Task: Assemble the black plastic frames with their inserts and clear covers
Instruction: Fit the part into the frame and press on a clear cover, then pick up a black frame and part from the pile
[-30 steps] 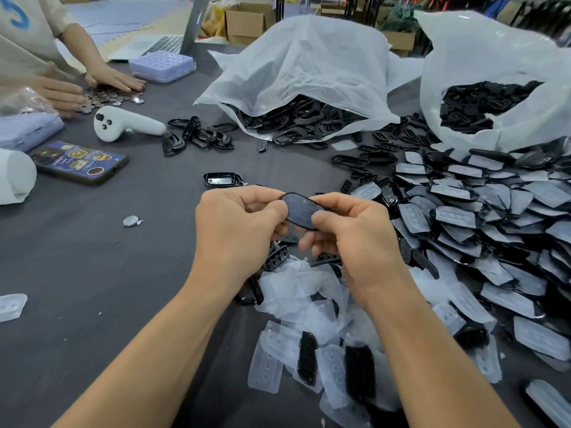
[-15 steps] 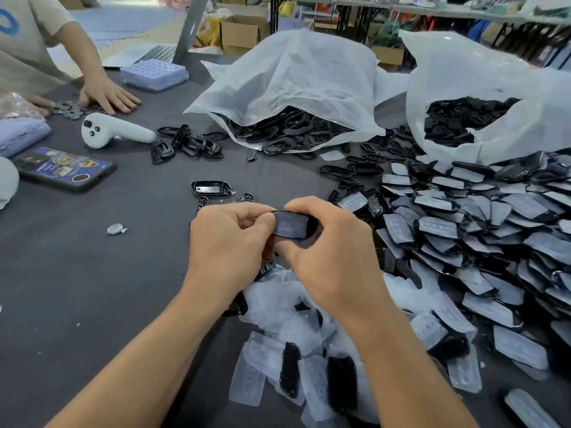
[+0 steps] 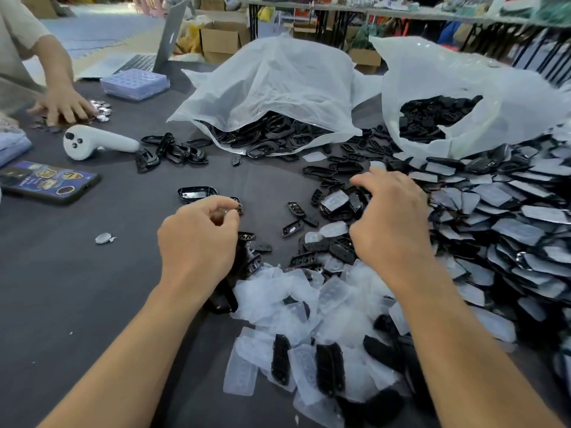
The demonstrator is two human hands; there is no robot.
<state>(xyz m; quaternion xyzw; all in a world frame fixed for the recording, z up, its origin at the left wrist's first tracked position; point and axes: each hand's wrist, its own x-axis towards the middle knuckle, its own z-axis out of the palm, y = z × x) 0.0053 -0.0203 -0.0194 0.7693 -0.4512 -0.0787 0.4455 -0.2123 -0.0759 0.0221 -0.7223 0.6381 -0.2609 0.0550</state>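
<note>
The left hand (image 3: pixel 200 242) has thumb and forefinger curled together; whether they pinch something small I cannot tell. The right hand (image 3: pixel 391 223) hovers with fingers loosely spread. Loose black frames (image 3: pixel 296 209) lie between the hands on the worktop (image 3: pixel 77 288). The clear covers (image 3: pixel 278 291) are piled at 5 o'clock from the left hand.

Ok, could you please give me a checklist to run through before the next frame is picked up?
1. Right hand free: ok, fingers spread over the loose black frames, nothing seen in it.
2. Left hand free: cannot tell, fingers curled, thumb against forefinger.
3. Clear covers in reach: ok, heaped between the forearms.
4. Pile of covered pieces out of the way: ok, at right.
</note>
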